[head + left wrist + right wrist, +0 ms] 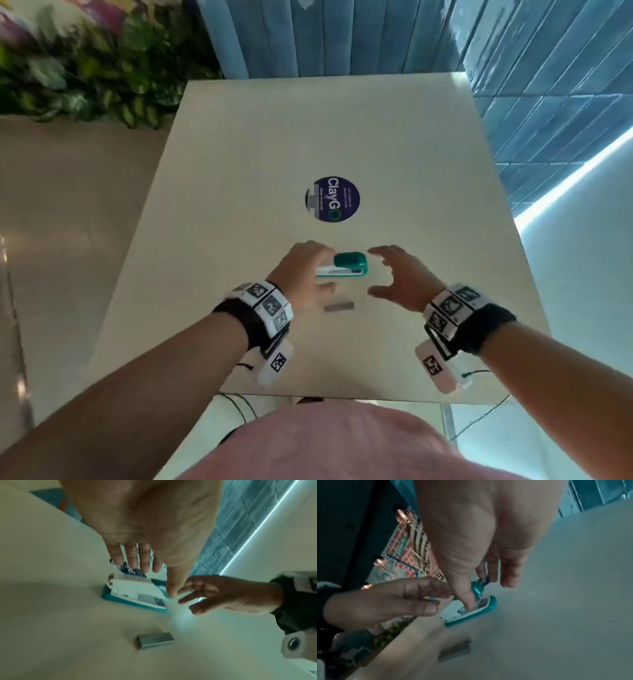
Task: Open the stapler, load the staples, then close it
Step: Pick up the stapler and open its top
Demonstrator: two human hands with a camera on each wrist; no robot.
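The left hand point(301, 270) hovers at the left end of the teal stapler point(344, 265), fingers fairly straight and spread, gripping nothing; whether its thumb touches the stapler cannot be told; the stapler lies on the pale table point(394, 154) between both hands; nearer the person, apart from it, lies a grey strip of staples point(339, 306); the right hand point(399, 277) floats just right of the stapler, fingers loosely spread, holding nothing; farther back sits a round dark sticker point(334, 199).
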